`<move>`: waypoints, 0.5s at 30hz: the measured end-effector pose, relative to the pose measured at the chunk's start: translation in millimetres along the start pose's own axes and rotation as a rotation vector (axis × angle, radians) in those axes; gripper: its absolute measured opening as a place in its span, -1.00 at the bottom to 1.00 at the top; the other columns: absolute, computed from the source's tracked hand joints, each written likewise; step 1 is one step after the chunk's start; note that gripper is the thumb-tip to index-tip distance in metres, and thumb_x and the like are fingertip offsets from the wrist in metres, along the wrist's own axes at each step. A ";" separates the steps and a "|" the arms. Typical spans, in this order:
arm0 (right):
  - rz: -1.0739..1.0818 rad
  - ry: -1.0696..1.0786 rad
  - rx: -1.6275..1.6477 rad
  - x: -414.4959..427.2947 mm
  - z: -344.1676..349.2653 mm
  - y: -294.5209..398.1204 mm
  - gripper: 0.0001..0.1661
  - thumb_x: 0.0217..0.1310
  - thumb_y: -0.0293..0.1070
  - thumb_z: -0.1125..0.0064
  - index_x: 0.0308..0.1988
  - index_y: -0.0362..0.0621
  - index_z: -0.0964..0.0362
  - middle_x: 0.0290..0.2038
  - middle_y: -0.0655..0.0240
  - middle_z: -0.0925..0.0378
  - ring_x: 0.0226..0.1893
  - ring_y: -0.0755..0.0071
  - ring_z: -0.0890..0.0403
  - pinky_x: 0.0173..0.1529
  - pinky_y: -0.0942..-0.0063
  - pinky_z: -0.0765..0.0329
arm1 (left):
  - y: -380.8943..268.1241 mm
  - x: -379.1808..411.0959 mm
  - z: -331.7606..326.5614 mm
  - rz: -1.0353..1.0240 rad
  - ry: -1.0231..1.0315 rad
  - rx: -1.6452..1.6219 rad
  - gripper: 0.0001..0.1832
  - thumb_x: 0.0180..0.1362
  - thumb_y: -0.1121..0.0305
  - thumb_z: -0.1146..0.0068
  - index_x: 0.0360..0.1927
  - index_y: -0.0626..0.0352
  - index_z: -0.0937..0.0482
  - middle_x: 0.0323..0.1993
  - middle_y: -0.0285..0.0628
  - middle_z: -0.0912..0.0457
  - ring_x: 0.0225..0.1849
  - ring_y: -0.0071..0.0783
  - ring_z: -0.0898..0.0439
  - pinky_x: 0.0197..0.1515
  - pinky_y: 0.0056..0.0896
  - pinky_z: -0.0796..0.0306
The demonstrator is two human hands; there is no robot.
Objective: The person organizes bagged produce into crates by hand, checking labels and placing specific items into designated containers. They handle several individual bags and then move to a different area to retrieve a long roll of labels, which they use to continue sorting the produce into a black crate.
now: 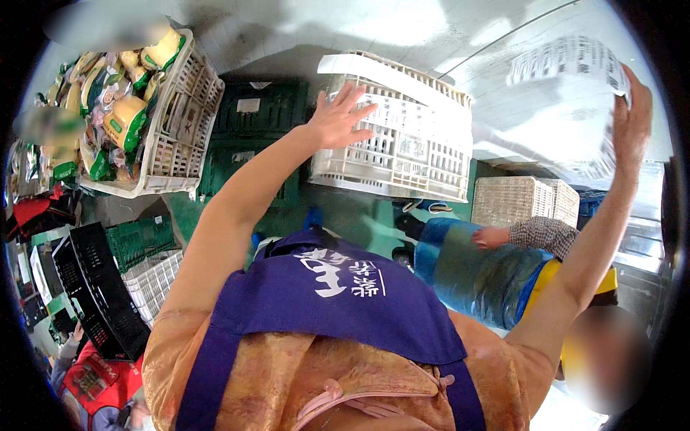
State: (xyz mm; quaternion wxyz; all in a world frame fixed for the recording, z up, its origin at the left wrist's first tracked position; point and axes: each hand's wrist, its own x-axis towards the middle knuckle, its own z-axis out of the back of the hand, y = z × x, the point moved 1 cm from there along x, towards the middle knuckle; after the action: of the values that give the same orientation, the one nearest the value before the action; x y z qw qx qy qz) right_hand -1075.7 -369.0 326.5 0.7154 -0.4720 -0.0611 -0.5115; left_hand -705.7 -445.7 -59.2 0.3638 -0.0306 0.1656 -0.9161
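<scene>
In front of me stands a white perforated plastic crate (431, 186), partly washed out by bright light. A long white paper strip (388, 78) lies across its top, with a sheet bearing print (385, 110) below it. My left hand (342, 121) is spread over the crate's left side, fingers apart and holding nothing. Whether it touches the sheet cannot be made out. Far to the right, my right hand (633, 118) is raised, gripping a printed paper sheet (571, 59) by its edge. That sheet is bent and blurred, and its lower part hangs down.
At left, a white crate (172, 180) is heaped with bagged produce (126, 121). Green crates (253, 121) stand between the crates. A black crate (102, 291) is lower left, near a person in a red vest (99, 380). Another person's hand (490, 237) rests by a blue apron (458, 264) at right.
</scene>
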 end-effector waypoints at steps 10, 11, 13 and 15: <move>0.031 -0.075 0.578 38.3 39.8 189.7 -0.47 -0.01 -0.26 -0.33 0.02 -0.11 -0.46 -0.29 0.27 -0.41 -0.33 0.37 -0.46 -0.35 0.45 -0.43 | -73.6 -120.7 101.1 -0.459 0.432 -1.274 -0.24 0.17 -0.18 -0.10 0.20 0.29 -0.42 0.10 0.01 -0.53 0.12 -0.19 -0.50 0.22 -0.23 -0.33; 0.012 -0.048 0.616 41.4 47.1 206.1 -0.44 -0.06 -0.27 -0.35 0.01 -0.12 -0.47 -0.30 0.27 -0.40 -0.33 0.36 -0.46 -0.35 0.43 -0.43 | -82.6 -135.4 107.9 -0.492 0.509 -1.418 -0.05 0.01 -0.28 -0.21 0.29 0.27 -0.32 0.18 0.00 -0.45 0.21 -0.19 -0.42 0.28 -0.14 -0.24; 0.030 -0.071 0.748 51.0 52.9 243.6 -0.44 -0.15 -0.37 -0.31 -0.02 -0.14 -0.47 -0.33 0.24 -0.35 -0.35 0.29 -0.44 -0.35 0.40 -0.43 | -88.7 -161.9 116.2 -0.442 0.407 -1.695 0.03 -0.02 -0.28 -0.24 0.36 0.26 -0.19 0.22 0.03 -0.40 0.26 -0.18 -0.36 0.31 -0.13 -0.19; 0.010 -0.094 0.821 55.8 59.0 269.0 -0.40 -0.21 -0.38 -0.33 -0.02 -0.14 -0.47 -0.33 0.24 -0.34 -0.35 0.28 -0.44 -0.33 0.40 -0.44 | -72.3 -178.6 104.7 -0.431 0.430 -1.674 -0.04 0.09 -0.17 -0.20 0.39 0.26 -0.12 0.25 0.02 -0.37 0.25 -0.23 -0.37 0.30 -0.23 -0.22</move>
State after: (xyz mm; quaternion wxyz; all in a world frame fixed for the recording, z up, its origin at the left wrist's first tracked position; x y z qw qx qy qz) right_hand -813.8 -354.7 225.7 0.8433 -0.1705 -0.2903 -0.4190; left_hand -603.7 -305.0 74.6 0.0031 -0.1440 0.8360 -0.5295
